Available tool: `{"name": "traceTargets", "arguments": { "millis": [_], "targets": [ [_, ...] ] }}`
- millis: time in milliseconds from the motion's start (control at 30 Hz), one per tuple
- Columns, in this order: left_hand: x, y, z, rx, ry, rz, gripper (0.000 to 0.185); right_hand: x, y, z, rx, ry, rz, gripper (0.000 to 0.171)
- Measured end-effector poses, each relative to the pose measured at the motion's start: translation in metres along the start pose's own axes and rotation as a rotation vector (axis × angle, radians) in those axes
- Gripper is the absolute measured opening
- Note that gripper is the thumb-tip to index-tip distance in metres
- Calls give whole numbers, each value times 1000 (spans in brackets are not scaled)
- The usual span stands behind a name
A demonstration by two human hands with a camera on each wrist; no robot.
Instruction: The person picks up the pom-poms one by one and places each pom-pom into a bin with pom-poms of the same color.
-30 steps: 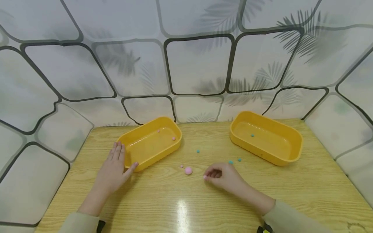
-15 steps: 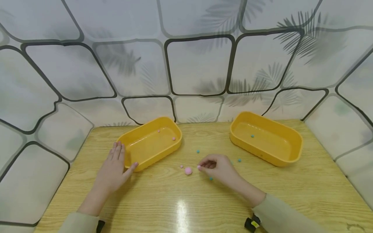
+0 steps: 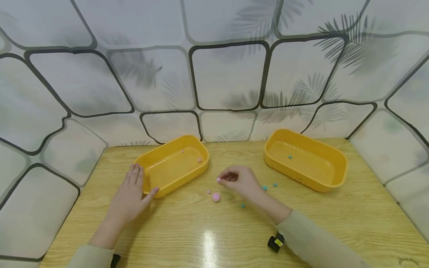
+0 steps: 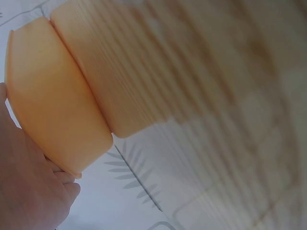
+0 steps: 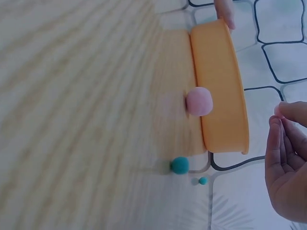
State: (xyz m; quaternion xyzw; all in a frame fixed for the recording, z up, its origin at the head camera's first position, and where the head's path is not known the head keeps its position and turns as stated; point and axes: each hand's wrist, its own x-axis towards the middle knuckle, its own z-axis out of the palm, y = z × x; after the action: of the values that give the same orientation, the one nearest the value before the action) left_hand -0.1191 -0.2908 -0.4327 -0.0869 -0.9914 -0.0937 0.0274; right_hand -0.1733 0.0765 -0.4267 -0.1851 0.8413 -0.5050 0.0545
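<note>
Backdrop: pale wall covering (image 3: 231, 78) with stone outlines and leaf prints, behind a wood-grain table (image 3: 167, 230).
Change from 0.5 s earlier: the right hand (image 3: 242, 182) is farther from the person and nearer the left tray (image 3: 171, 167); the near teal ball (image 3: 242, 206) now lies in full view beside the forearm, and the middle teal ball (image 3: 264, 188), almost wholly covered then, is exposed.
Unchanged: the left hand (image 3: 129, 197) and both trays keep their positions.
Right hand: thumb and index finger pinch the held pink ball (image 3: 219, 180) at the fingertips; remaining fingers bent.
Held pink ball: outside the left tray, between the hand and the tray's near right end.
Left hand: fingers straight, thumb spread away; touches the left end of the left tray.
Left tray: yellow; contains two small pink balls (image 3: 199, 160), well apart.
Table, centre: large pink ball (image 3: 216, 197), with a tiny pink ball (image 3: 208, 192) just beside it.
Right tray (image 3: 311, 163): yellow; contains one teal ball (image 3: 290, 157).
Table, right: far teal ball (image 3: 275, 185), near the middle teal ball.
</note>
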Motion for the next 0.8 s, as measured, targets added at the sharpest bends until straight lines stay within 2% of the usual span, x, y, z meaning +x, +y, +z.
{"name": "traceTargets", "arguments": {
  "millis": [167,400,800],
  "targets": [
    [0,0,0,-3,-3,5,96,13,-5,3,3,8,17,9],
    [0,0,-1,-18,0,1,96,33,-6,9,14,32,-33,11],
    [1,-1,0,-18,-17,-10,97,66,-16,23,24,40,-42,13]
  ]
}}
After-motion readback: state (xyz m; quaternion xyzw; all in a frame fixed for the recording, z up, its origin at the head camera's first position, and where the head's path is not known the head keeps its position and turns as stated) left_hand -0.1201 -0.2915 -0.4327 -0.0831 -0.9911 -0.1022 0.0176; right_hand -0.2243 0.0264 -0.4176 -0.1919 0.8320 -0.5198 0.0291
